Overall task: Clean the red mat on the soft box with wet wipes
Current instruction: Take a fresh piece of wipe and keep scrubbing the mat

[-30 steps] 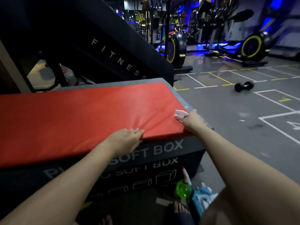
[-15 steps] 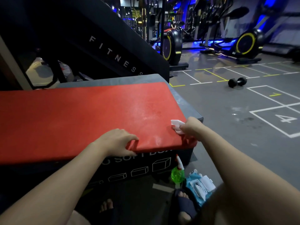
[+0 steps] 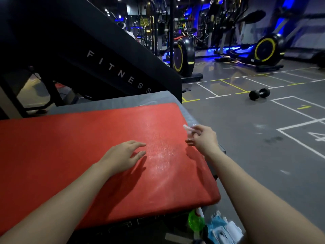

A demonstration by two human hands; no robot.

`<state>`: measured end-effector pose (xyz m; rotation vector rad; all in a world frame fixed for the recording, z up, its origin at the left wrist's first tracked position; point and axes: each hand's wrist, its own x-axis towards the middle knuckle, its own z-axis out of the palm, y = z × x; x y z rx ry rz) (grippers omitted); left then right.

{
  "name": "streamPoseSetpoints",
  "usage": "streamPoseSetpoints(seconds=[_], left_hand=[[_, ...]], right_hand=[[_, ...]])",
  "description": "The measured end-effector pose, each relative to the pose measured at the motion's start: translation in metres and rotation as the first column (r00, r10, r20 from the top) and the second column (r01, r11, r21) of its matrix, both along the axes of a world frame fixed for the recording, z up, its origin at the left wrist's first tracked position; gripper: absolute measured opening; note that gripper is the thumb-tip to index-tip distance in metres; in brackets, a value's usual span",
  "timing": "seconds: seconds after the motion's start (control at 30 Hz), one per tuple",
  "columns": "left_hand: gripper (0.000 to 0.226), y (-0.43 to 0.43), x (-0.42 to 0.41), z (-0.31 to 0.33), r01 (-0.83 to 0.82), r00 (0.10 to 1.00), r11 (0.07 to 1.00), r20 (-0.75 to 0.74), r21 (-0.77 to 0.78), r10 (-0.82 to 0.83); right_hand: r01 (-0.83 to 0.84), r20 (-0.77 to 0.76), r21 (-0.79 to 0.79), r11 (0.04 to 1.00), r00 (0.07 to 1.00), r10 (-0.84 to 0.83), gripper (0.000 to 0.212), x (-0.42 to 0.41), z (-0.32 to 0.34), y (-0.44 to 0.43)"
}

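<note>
Red mat (image 3: pixel 70 155) is lying flat on top of the soft box (image 3: pixel 123 101), covering most of it. A grey strip of the box top is showing along the far side & the right side. L hand (image 3: pixel 123 155) is lying palm down over the mat, right of centre, fingers straight & a bit spread, gripping nothing. Can't tell if it's pressing the surface or sitting just above it; its shadow is falling right beside it. R hand (image 3: pixel 204 140) is up by the mat's right edge, fingers curled & pinching a small white wet wipe (image 3: pixel 188 129), w/ the wipe sticking out on the hand's far-left side. The wipe is looking raised off the mat, not flat on it. Between the 2 hands a wet streak (image 3: pixel 158 155) of fine droplets is glinting on the red surface, running far to near. On the floor by the box's near right corner a green spray bottle (image 3: pixel 196 221) is standing, & just right of it a blue wipes pack (image 3: pixel 223 229) is lying, blurred. Behind the box a black slanted panel (image 3: pixel 105 55) is showing the letters FITNESS. Further out on the grey marked floor (image 3: pixel 246 147) a black dumbbell (image 3: pixel 259 93) is lying, well apart from the box, w/ exercise bikes (image 3: pixel 183 55) standing in blue light at the back.
</note>
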<state>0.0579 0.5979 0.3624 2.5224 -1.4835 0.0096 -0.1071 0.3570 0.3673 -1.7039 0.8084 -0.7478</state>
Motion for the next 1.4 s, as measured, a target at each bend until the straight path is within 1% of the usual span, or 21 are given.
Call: streamPoseSetpoints(seconds=[0.03, 0.1, 0.17, 0.23, 0.3, 0.37, 0.47, 0.57, 0.6, 0.7, 0.8, 0.83, 0.97, 1.07, 1.1, 1.2, 1.27, 1.3, 1.4], left_hand=[[0.070, -0.010, 0.010, -0.001, -0.004, 1.000, 1.000, -0.003, 0.019, 0.004], [0.055, -0.031, 0.031, -0.008, -0.014, 1.000, 0.999, 0.016, 0.044, 0.014], [0.050, -0.055, 0.050, -0.014, -0.033, 0.999, 0.998, 0.009, 0.051, 0.033], [0.051, -0.079, 0.069, -0.021, -0.066, 0.997, 0.996, -0.029, 0.056, 0.068], [0.053, -0.103, 0.089, -0.032, -0.094, 0.994, 0.994, -0.054, 0.055, 0.097], [0.056, -0.112, 0.096, -0.044, -0.135, 0.989, 0.989, -0.049, 0.065, 0.138], [0.062, -0.121, 0.105, -0.063, -0.190, 0.981, 0.979, -0.021, 0.070, 0.192], [0.087, -0.122, 0.107, -0.069, -0.186, 0.982, 0.981, -0.009, 0.056, 0.187], [0.091, -0.122, 0.108, -0.070, -0.190, 0.982, 0.980, -0.003, 0.050, 0.190], [0.090, -0.123, 0.111, -0.072, -0.187, 0.982, 0.982, 0.008, 0.034, 0.187], [0.088, -0.124, 0.111, -0.076, -0.188, 0.982, 0.982, 0.034, 0.025, 0.187], [0.086, -0.125, 0.112, -0.077, -0.190, 0.981, 0.981, 0.039, 0.022, 0.189], [0.083, -0.126, 0.113, -0.079, -0.190, 0.982, 0.982, 0.020, 0.000, 0.190], [0.083, -0.126, 0.113, -0.077, -0.178, 0.984, 0.984, 0.009, 0.019, 0.178], [0.083, -0.126, 0.113, -0.076, -0.175, 0.984, 0.984, 0.009, 0.023, 0.175], [0.084, -0.126, 0.112, -0.075, -0.180, 0.984, 0.983, 0.008, 0.033, 0.179], [0.084, -0.126, 0.112, -0.076, -0.181, 0.983, 0.983, 0.010, 0.035, 0.181], [0.084, -0.126, 0.113, -0.076, -0.182, 0.983, 0.983, 0.011, 0.036, 0.182], [0.084, -0.126, 0.112, -0.076, -0.180, 0.984, 0.983, 0.009, 0.037, 0.179]], right_hand=[[0.014, -0.052, -0.069, 0.998, 0.998, -0.018, 0.033, 0.008, -0.002, -0.008], [0.014, -0.211, -0.226, 0.974, 0.975, -0.063, 0.034, 0.021, -0.008, -0.021], [-0.065, -0.325, -0.313, 0.947, 0.945, -0.043, 0.034, 0.036, -0.014, -0.027], [-0.183, -0.373, -0.387, 0.904, 0.927, 0.028, 0.038, 0.057, -0.025, -0.033], [-0.286, -0.391, -0.441, 0.851, 0.915, 0.106, 0.048, 0.080, -0.036, -0.040], [-0.330, -0.401, -0.456, 0.827, 0.905, 0.140, 0.057, 0.089, -0.042, -0.042], [-0.333, -0.435, -0.429, 0.840, 0.891, 0.130, 0.064, 0.106, -0.057, -0.057], [-0.372, -0.505, -0.462, 0.805, 0.857, 0.106, 0.063, 0.141, -0.056, -0.092], [-0.376, -0.515, -0.481, 0.792, 0.852, 0.091, 0.062, 0.158, -0.052, -0.108], [-0.408, -0.598, -0.448, 0.795, 0.798, 0.073, 0.058, 0.210, -0.038, -0.145], [-0.454, -0.689, -0.408, 0.792, 0.723, 0.059, 0.062, 0.247, -0.049, -0.167], [-0.459, -0.699, -0.400, 0.793, 0.713, 0.059, 0.062, 0.258, -0.051, -0.174], [-0.456, -0.694, -0.396, 0.797, 0.717, 0.066, 0.057, 0.291, -0.046, -0.192], [-0.407, -0.668, -0.441, 0.800, 0.744, 0.010, 0.053, 0.289, -0.049, -0.191], [-0.403, -0.666, -0.468, 0.786, 0.746, -0.014, 0.051, 0.283, -0.051, -0.187], [-0.429, -0.672, -0.566, 0.704, 0.735, -0.093, 0.045, 0.265, -0.056, -0.173], [-0.426, -0.670, -0.587, 0.689, 0.733, -0.118, 0.045, 0.261, -0.059, -0.168], [-0.418, -0.666, -0.573, 0.705, 0.739, -0.103, 0.046, 0.263, -0.057, -0.169], [-0.392, -0.673, -0.464, 0.795, 0.739, -0.029, 0.045, 0.285, -0.047, -0.176]])
